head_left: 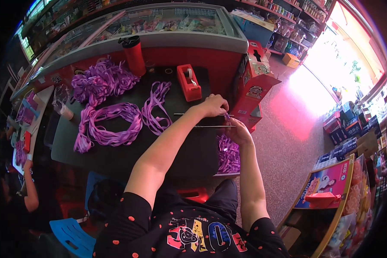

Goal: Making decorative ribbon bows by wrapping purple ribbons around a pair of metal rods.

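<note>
A long freezer (180, 51) with a glass top and red side stands behind the dark tabletop (73, 148). A red carton (256, 73) stands just off the right end of the tabletop, on the floor side. On the tabletop's far left lies a tangled purple ribbon pile (103, 81), and nearer the person a coil (116, 124) of the same ribbon, laid round in a ring. To the right of the coil is a looser loop (157, 107) of ribbon. Beside the pile stands a red cup (134, 56) with a black lid; right of it sits a red tape dispenser (189, 81). Below the tabletop's right edge, a pale-edged box (227, 174) holds short purple pieces (228, 155).

The left hand (215, 105) is near the dispenser, its fingers bent down over a purple strip (227, 117); whether they grip it I cannot tell. The right hand (240, 132), nearer the person, has its fingers pinched on the strip, which lies between the two hands, by two thin rods (210, 126). What supports the rods is hidden.
</note>
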A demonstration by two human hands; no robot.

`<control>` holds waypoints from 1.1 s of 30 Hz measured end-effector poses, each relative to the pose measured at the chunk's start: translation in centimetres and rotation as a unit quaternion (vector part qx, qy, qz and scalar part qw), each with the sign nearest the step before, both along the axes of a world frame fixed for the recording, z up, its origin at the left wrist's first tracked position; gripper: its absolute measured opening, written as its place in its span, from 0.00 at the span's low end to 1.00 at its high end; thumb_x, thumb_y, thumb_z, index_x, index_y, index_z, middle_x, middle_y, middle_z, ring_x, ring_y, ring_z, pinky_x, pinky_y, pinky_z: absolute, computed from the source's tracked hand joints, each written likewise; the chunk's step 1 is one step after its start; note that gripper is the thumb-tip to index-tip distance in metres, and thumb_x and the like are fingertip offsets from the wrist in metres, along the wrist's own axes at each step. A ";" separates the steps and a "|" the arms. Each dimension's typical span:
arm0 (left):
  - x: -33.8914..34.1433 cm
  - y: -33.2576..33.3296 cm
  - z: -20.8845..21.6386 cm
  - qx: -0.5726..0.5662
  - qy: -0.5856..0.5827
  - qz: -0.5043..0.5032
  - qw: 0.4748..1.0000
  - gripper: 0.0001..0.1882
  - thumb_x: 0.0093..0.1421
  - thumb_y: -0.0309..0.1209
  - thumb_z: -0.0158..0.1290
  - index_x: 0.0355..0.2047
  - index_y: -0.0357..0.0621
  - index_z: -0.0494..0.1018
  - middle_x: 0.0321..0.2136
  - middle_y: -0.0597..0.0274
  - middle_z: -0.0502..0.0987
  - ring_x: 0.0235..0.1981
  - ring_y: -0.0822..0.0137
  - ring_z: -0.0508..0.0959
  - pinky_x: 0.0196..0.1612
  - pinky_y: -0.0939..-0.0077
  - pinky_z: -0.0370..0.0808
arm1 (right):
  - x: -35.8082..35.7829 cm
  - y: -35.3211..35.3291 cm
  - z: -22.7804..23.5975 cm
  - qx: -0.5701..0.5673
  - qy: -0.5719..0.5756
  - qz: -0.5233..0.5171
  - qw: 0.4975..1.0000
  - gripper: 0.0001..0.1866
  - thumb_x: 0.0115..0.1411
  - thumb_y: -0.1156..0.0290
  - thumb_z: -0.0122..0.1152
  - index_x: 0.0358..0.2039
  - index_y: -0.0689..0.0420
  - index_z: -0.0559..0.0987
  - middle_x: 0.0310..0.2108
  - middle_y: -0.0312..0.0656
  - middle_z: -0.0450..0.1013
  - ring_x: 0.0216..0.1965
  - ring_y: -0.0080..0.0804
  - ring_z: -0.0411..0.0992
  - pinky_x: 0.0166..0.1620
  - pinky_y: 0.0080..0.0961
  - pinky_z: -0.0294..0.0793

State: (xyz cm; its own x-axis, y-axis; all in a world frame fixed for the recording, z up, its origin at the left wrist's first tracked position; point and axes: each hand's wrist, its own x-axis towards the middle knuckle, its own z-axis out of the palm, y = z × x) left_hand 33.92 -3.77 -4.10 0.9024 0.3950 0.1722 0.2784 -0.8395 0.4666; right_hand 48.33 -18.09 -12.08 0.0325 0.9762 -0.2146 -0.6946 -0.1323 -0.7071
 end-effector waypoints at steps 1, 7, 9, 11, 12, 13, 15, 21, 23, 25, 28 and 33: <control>-0.3 -0.1 -0.7 0.002 0.000 0.002 1.000 0.12 0.51 0.35 0.55 0.35 0.45 0.78 0.37 0.54 0.77 0.39 0.55 0.76 0.45 0.62 0.72 | -0.5 0.2 0.1 0.015 0.029 -0.015 0.999 0.10 0.62 0.66 0.54 0.40 0.58 0.76 0.28 0.33 0.72 0.27 0.20 0.69 0.31 0.19 0.70; -1.0 -2.8 -1.9 -0.138 -0.221 0.107 0.960 0.07 0.50 0.28 0.55 0.30 0.41 0.79 0.32 0.54 0.77 0.37 0.58 0.76 0.42 0.69 0.73 | -1.3 0.3 0.0 0.001 0.012 -0.031 0.999 0.10 0.62 0.68 0.55 0.41 0.59 0.75 0.27 0.32 0.72 0.25 0.18 0.68 0.29 0.17 0.70; -1.2 -3.3 -2.3 -0.089 -0.225 0.100 0.965 0.06 0.49 0.29 0.56 0.28 0.43 0.79 0.31 0.56 0.77 0.37 0.57 0.76 0.43 0.66 0.72 | -1.8 0.4 -0.2 0.012 0.002 -0.029 1.000 0.10 0.62 0.68 0.55 0.41 0.59 0.75 0.27 0.31 0.72 0.25 0.18 0.68 0.28 0.16 0.70; -1.5 -3.4 -2.7 -0.041 -0.229 0.095 0.968 0.05 0.48 0.31 0.57 0.25 0.45 0.79 0.29 0.59 0.77 0.37 0.56 0.75 0.44 0.64 0.71 | -2.3 0.5 0.0 0.013 0.032 -0.027 0.999 0.10 0.62 0.68 0.55 0.40 0.59 0.75 0.27 0.31 0.71 0.24 0.18 0.68 0.27 0.14 0.69; -1.6 -3.5 -2.9 -0.021 -0.221 0.094 0.971 0.06 0.48 0.31 0.57 0.26 0.45 0.80 0.31 0.60 0.78 0.38 0.58 0.75 0.45 0.66 0.70 | -2.4 0.5 -0.2 0.031 0.036 -0.016 0.999 0.10 0.62 0.68 0.55 0.40 0.59 0.75 0.27 0.30 0.72 0.25 0.17 0.69 0.28 0.14 0.70; -1.6 -3.4 -3.0 -0.001 -0.212 0.094 0.973 0.06 0.47 0.31 0.58 0.26 0.44 0.80 0.32 0.61 0.78 0.38 0.59 0.75 0.45 0.67 0.69 | -2.5 0.6 -0.3 0.031 0.035 -0.018 0.999 0.10 0.62 0.68 0.55 0.40 0.59 0.75 0.27 0.30 0.72 0.25 0.17 0.69 0.28 0.14 0.70; -1.8 -3.4 -3.1 0.008 -0.214 0.105 0.971 0.06 0.47 0.32 0.58 0.24 0.46 0.80 0.32 0.62 0.78 0.40 0.60 0.74 0.47 0.65 0.68 | -3.2 0.5 -0.2 0.036 0.030 -0.021 0.999 0.11 0.63 0.67 0.54 0.41 0.61 0.75 0.30 0.33 0.73 0.27 0.19 0.70 0.29 0.15 0.70; -2.7 -3.6 -3.0 0.028 -0.193 0.138 0.971 0.06 0.48 0.35 0.58 0.23 0.48 0.80 0.35 0.66 0.77 0.45 0.63 0.71 0.52 0.62 0.62 | -5.1 -0.5 2.0 0.009 -0.098 -0.118 0.988 0.16 0.63 0.66 0.52 0.48 0.60 0.72 0.35 0.37 0.74 0.28 0.26 0.73 0.30 0.18 0.73; -2.9 -3.6 -3.0 0.026 -0.186 0.139 0.972 0.07 0.49 0.36 0.57 0.24 0.48 0.80 0.36 0.67 0.76 0.46 0.64 0.70 0.53 0.61 0.60 | -5.8 -0.4 2.9 0.010 -0.154 -0.127 0.980 0.16 0.63 0.67 0.51 0.50 0.60 0.71 0.35 0.37 0.73 0.28 0.25 0.73 0.29 0.19 0.73; -3.0 -3.9 -2.6 0.026 -0.174 0.140 0.974 0.08 0.51 0.35 0.56 0.27 0.46 0.80 0.38 0.64 0.76 0.47 0.62 0.71 0.55 0.62 0.60 | -5.6 -0.1 3.3 0.010 -0.209 -0.141 0.968 0.17 0.63 0.68 0.51 0.51 0.59 0.70 0.34 0.36 0.73 0.28 0.24 0.73 0.29 0.19 0.73; -3.1 -3.9 -2.7 0.029 -0.181 0.143 0.973 0.08 0.51 0.35 0.56 0.27 0.46 0.80 0.38 0.64 0.76 0.47 0.62 0.71 0.55 0.62 0.60 | -4.9 0.6 2.7 0.023 -0.284 -0.075 0.956 0.17 0.63 0.68 0.51 0.50 0.61 0.71 0.33 0.37 0.73 0.28 0.21 0.73 0.30 0.18 0.72; -3.0 -4.0 -2.6 0.032 -0.169 0.135 0.976 0.08 0.51 0.35 0.56 0.27 0.46 0.80 0.38 0.64 0.76 0.47 0.63 0.71 0.55 0.63 0.60 | -4.0 1.0 -0.1 -0.013 -0.340 -0.074 0.937 0.11 0.59 0.71 0.55 0.41 0.62 0.77 0.25 0.30 0.72 0.25 0.15 0.67 0.28 0.15 0.66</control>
